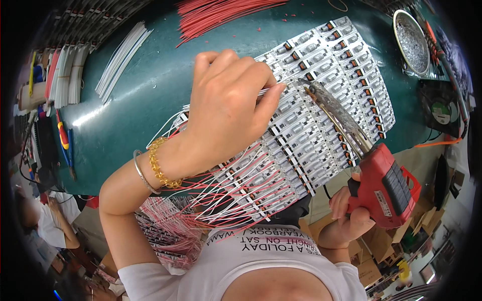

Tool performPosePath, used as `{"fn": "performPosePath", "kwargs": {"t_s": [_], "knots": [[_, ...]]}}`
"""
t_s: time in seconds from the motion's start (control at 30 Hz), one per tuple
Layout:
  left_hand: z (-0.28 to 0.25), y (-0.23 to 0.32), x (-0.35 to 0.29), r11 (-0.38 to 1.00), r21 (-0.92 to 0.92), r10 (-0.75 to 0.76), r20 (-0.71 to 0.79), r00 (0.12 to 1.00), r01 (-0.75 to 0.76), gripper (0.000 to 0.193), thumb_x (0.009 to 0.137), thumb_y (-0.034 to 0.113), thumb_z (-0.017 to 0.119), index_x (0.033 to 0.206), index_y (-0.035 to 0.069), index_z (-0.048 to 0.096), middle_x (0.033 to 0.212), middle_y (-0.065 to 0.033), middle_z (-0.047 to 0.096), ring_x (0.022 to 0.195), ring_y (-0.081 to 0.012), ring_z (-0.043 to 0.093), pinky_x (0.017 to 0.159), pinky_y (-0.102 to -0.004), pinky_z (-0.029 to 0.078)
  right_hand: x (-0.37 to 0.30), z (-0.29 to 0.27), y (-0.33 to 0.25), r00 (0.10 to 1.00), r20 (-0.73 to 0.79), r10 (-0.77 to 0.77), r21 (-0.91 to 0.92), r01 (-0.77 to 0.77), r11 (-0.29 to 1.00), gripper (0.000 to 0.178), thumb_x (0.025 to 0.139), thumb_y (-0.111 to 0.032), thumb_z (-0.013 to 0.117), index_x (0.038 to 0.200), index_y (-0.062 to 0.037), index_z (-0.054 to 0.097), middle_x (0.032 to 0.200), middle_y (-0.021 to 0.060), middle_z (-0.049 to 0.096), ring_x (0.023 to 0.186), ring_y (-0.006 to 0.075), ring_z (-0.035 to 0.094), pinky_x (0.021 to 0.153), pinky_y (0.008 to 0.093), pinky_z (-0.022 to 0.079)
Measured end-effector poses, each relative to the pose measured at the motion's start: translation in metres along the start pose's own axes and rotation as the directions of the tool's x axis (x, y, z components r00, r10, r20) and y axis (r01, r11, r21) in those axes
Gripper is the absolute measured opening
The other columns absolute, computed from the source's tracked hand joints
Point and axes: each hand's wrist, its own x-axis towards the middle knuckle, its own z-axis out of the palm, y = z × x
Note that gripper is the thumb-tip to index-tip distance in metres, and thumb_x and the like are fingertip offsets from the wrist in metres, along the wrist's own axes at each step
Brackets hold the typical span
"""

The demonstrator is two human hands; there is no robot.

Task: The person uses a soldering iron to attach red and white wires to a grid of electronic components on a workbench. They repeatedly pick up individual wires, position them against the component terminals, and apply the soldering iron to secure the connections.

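A panel of small LED circuit boards [301, 150] lies tilted across the table's near edge, with rows of pale parts and orange-marked pieces. My left hand [228, 100] is over the panel's left part, thumb and fingers pinched on a thin white wire [263, 92]. In my right hand [347, 213] is a red soldering gun [384, 188], gripped by its handle. Its dark tip points at the boards just right of my left fingertips; whether it touches them I cannot tell. Red and white wires [241, 188] trail from the boards' near left side.
Red wires [216, 17] and white wires [120, 60] lie on the green table [165, 70]. A round metal dish [411, 42] and small fan [439, 108] stand at the right. Screwdriver [62, 133] and pliers [71, 150] lie left. Another person [55, 220] sits at lower left.
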Motion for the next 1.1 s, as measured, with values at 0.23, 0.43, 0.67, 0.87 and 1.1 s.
{"fn": "performPosePath", "kwargs": {"t_s": [0.23,0.43,0.67,0.87,1.1], "knots": [[-0.011,-0.002,0.003,0.996,-0.081,0.034,-0.082,0.996,-0.041,0.009,0.07,0.009,0.072,0.071,0.004,0.065,0.066,-0.0026,0.058,0.067,-0.0159,0.054,0.072,-0.0287,0.037,-0.003,-0.008,0.001,1.0,-0.012,-0.013,0.047,0.014,0.999,0.081,0.082,-0.058,0.055,0.119,0.0127,0.04,0.045,-0.0009,0.043,0.035,0.0089,0.039,0.037,0.0226,0.035],[-0.013,0.013,0.004,0.981,-0.133,-0.126,0.128,0.984,0.143,0.009,0.072,0.009,0.071,0.069,0.005,0.063,0.064,-0.0016,0.058,0.064,-0.0156,0.051,0.072,-0.0303,0.035,-0.011,-0.02,0.006,1.0,-0.025,-0.007,0.079,0.009,0.997,0.082,0.083,-0.06,0.051,0.121,0.0115,0.038,0.045,-0.0013,0.042,0.035,0.0091,0.039,0.038,0.0225,0.035],[-0.007,0.014,0.0,0.992,-0.074,-0.094,0.122,0.988,0.104,0.011,0.074,0.008,0.069,0.069,0.006,0.06,0.062,-0.0008,0.056,0.063,-0.0162,0.048,0.074,-0.0314,0.033,-0.015,-0.013,0.004,0.998,-0.034,0.062,0.059,-0.06,0.997,0.083,0.081,-0.061,0.054,0.119,0.0109,0.04,0.046,0.0001,0.043,0.035,0.0106,0.04,0.04,0.0234,0.035],[-0.005,0.013,-0.001,0.992,-0.086,-0.079,0.106,0.991,0.089,0.011,0.073,0.009,0.069,0.068,0.007,0.059,0.061,0.0,0.055,0.062,-0.0166,0.048,0.074,-0.0317,0.033,-0.016,-0.011,0.004,0.997,-0.022,0.072,0.065,-0.07,0.995,0.076,0.081,-0.058,0.056,0.113,0.0088,0.044,0.047,0.0017,0.045,0.037,0.0119,0.042,0.04,0.0246,0.035],[0.002,0.015,0.0,0.994,-0.086,-0.06,0.092,0.994,0.068,0.012,0.073,0.008,0.068,0.067,0.007,0.058,0.061,-0.0006,0.055,0.061,-0.0175,0.048,0.073,-0.032,0.032,-0.013,-0.015,0.003,0.997,0.077,0.027,-0.047,-0.024,0.999,0.071,0.083,-0.055,0.056,0.111,0.0095,0.044,0.048,0.0028,0.045,0.038,0.0124,0.044,0.04,0.0252,0.036]]}}
